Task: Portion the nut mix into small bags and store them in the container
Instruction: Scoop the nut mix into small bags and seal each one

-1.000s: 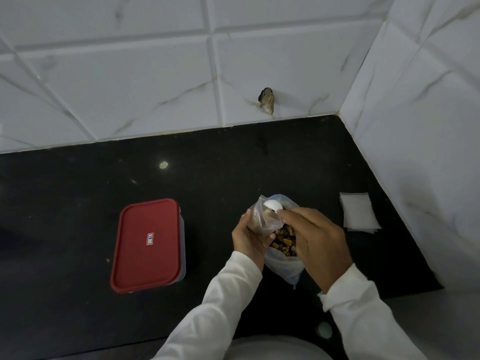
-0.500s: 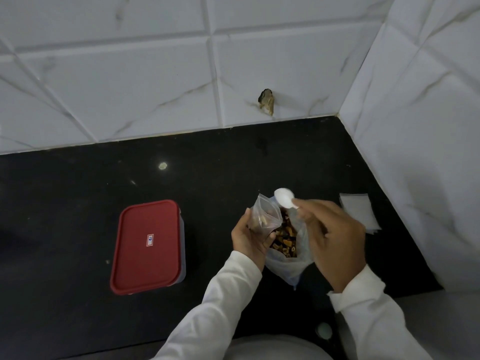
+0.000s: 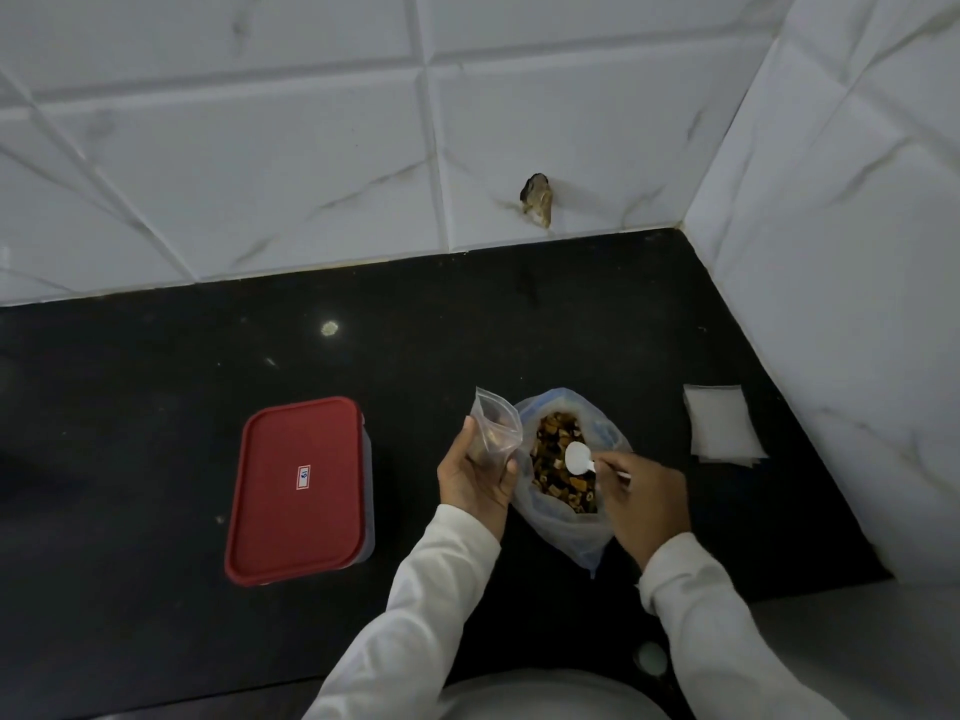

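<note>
The left hand point(image 3: 475, 475) is holding a small clear bag point(image 3: 493, 431) upright, its fingers point(image 3: 468, 433) curled around the bag's lower part. Just right of those fingers, the large bag point(image 3: 569, 532) of nut mix point(image 3: 558, 459) is lying open on the black bench point(image 3: 156, 381). The right hand point(image 3: 644, 496) is pinching a white spoon point(image 3: 579, 457), whose bowl is hovering over the mix. The red-lidded container point(image 3: 298, 485) is sitting closed, well left of the left fingers; a stack of empty bags point(image 3: 722, 428) is lying beyond the right fingers.
</note>
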`<state>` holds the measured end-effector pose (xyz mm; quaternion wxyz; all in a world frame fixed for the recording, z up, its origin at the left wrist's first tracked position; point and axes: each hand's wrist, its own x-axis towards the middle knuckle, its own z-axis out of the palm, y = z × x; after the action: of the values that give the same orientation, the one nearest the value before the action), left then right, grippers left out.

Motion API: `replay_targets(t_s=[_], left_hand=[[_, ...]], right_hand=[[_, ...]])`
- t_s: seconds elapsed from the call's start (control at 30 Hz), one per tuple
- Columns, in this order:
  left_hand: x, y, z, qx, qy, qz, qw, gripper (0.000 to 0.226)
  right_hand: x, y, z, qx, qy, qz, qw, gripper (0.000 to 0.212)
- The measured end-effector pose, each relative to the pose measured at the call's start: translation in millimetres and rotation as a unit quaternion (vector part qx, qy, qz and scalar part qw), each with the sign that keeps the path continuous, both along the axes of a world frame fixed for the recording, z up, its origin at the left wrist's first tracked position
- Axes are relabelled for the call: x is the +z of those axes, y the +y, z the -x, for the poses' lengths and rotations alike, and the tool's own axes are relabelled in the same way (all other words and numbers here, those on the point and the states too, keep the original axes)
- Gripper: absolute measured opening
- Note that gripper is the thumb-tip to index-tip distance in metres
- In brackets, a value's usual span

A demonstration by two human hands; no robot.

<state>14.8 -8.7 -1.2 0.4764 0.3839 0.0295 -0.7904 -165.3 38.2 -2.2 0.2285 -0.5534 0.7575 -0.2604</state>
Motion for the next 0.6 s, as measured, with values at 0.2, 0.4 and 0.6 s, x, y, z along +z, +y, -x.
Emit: replay_targets(t_s=[0.2, 0.4, 0.6], left_hand=[[-1.5, 1.6, -4.6, 0.003, -0.013, 0.011, 1.0, 0.057], [-6.5, -3.7, -8.2, -0.007, -0.069, 0.046, 0.997, 0.059], [-4.0, -2.5, -3.7, -0.012, -0.125, 0.108, 0.986, 0.058]], right_hand=[[-5.7, -10.9, -5.0, 0.048, 0.082, -0.059, 0.994, 0.018], [17.9, -8.6, -10.6, 0.051, 0.064, 0.082, 0.993, 0.033], [48.4, -24.8, -47.4, 0.152, -0.024, 0.101, 0.983, 0.034]])
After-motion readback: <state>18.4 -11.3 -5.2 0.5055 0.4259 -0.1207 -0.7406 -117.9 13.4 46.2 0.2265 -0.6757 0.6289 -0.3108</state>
